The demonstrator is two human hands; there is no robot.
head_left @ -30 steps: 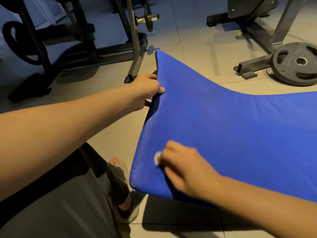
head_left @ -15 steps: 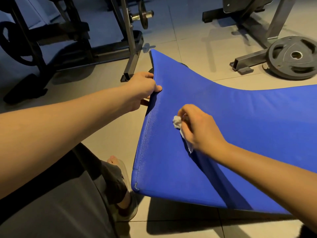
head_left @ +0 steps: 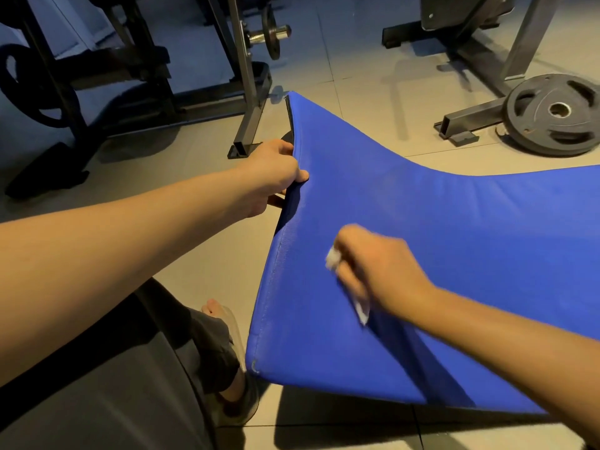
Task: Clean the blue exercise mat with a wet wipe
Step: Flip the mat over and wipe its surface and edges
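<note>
The left hand (head_left: 271, 172) grips the lifted edge of the smooth, padded blue exercise mat (head_left: 454, 241). The right hand (head_left: 380, 271), well apart, presses a crumpled white wet wipe (head_left: 332, 258) onto its curved surface.

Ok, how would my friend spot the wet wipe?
Find the big blue mat raised off the floor. The right hand is on it near its left end, gripping the bunched wipe. It is the only white thing on the blue.

A dark weight plate (head_left: 552, 115) lay flat on the tiled floor (head_left: 373, 79), just beside a metal stand's foot (head_left: 470, 120); a barbell end (head_left: 276, 32) stuck out from a rack (head_left: 245, 79)
</note>
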